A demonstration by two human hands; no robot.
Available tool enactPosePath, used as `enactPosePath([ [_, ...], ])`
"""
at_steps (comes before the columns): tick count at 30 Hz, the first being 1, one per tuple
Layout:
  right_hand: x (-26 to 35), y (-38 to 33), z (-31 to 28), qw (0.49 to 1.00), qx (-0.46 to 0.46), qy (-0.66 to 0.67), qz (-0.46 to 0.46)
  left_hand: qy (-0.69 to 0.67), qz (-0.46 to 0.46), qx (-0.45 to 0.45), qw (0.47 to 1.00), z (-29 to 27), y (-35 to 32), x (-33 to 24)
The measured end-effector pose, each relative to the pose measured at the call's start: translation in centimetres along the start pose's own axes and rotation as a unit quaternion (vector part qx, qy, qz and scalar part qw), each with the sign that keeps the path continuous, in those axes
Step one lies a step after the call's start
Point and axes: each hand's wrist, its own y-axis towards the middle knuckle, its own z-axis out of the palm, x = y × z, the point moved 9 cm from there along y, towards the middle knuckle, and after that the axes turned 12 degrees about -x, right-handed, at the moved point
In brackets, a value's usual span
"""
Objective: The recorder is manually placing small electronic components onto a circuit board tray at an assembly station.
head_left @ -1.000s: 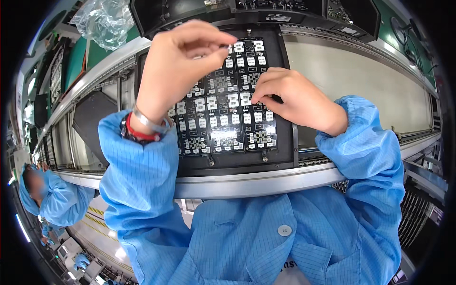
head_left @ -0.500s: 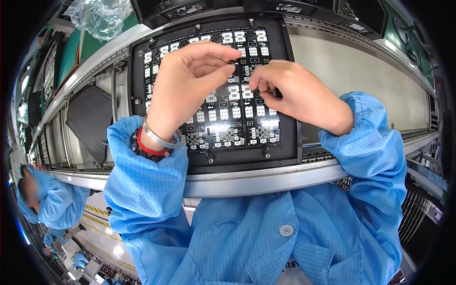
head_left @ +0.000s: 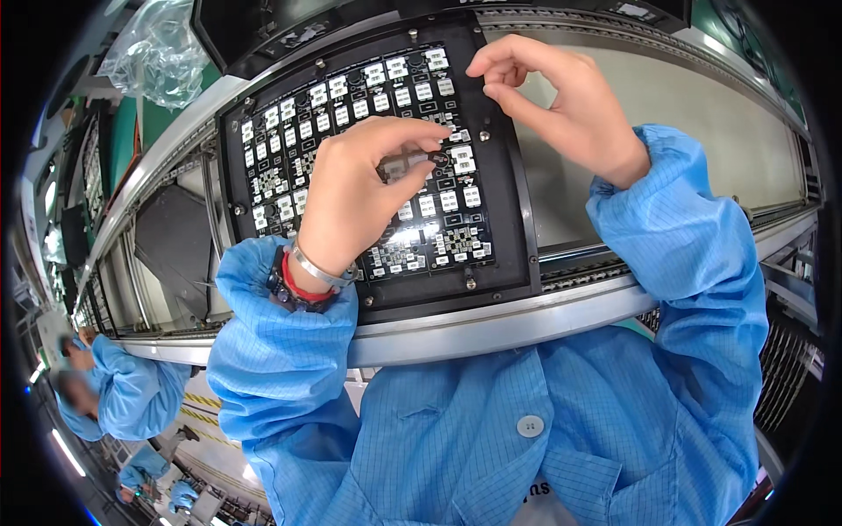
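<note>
A black tray (head_left: 506, 230) holds dark circuit boards with rows of white square connectors (head_left: 462, 159) and small round black parts. My left hand (head_left: 355, 180) hovers over the middle of the boards, thumb and index finger apart near a round black part (head_left: 438, 163) beside a white connector. Its other fingers curl in under the palm. Beyond the tray's upper right edge my right hand (head_left: 561, 101) is raised, its thumb and index tip separated, with nothing visible between them. The boards under my left hand are partly hidden.
A metal rail (head_left: 517, 326) runs along the near side of the tray. Black bins (head_left: 289, 35) stand behind it. Crumpled clear plastic (head_left: 158, 57) lies at the far left, a dark panel (head_left: 175, 241) below it. A person in blue (head_left: 132, 390) is at the lower left.
My right hand has lifted off the boards toward the far right. The gap between my left thumb and index finger has widened. The whole view has shifted, with the tray now further left.
</note>
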Motion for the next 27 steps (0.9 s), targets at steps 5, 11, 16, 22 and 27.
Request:
enactPosePath([
  [5, -0.9, -0.2, 0.1, 1.0, 0.004, -0.01, 0.005, 0.053, 0.039, 0.004, 0.998, 0.4, 0.0, 0.2],
  [11, -0.9, -0.7, -0.4, 1.0, 0.0, -0.021, 0.007, 0.114, 0.078, -0.002, 0.99, 1.0, -0.4, -1.2],
  [16, -1.2, -0.7, -0.5, 1.0, 0.01, -0.021, 0.013, 0.147, 0.095, -0.004, 0.985, 1.5, -0.1, -1.6],
  [22, -1.2, -0.6, -0.3, 1.0, 0.017, -0.005, 0.008, 0.167, 0.175, 0.026, 0.97, 1.9, -0.9, -1.8],
  [27, -3.3, -2.0, -0.3, 0.988, 0.031, -0.064, 0.137, 0.211, 0.202, 0.017, 0.956, 2.0, -1.8, -2.5],
])
